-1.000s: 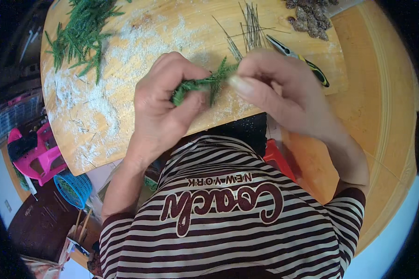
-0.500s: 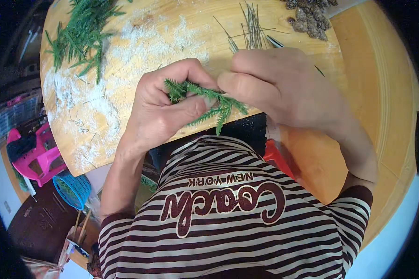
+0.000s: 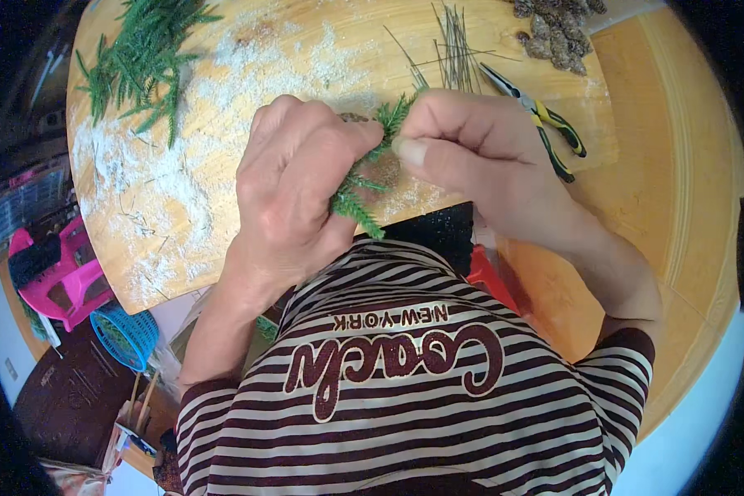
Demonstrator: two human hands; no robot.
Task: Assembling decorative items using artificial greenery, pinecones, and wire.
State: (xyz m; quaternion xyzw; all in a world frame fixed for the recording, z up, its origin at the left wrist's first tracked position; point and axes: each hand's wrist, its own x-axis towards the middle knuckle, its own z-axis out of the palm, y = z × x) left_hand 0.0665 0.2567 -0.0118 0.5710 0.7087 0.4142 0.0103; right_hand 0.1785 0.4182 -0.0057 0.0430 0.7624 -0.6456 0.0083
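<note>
My left hand (image 3: 293,169) is closed around a green artificial fir sprig (image 3: 355,207), back of the hand upward. Needled tips stick out below its fingers and between the two hands. A brown, rough bit (image 3: 353,117) shows at the top of its knuckles, mostly hidden. Close on the right, my right hand (image 3: 492,153) is pinched, thumb against curled fingers, at the sprig's upper end. Whatever lies in that pinch is too small or hidden to make out.
Thin wires (image 3: 455,54) lie beyond my right hand, beside yellow-and-black pliers (image 3: 546,116). Pine cones (image 3: 558,37) are heaped at the far right. More fir sprigs (image 3: 145,62) lie far left; white flakes (image 3: 174,178) dust the wooden table (image 3: 215,116). A blue basket (image 3: 128,335) stands lower left.
My left hand has rolled over, so its back now faces up and the sprig has turned with it. My right hand has shifted slightly down, uncovering the pliers.
</note>
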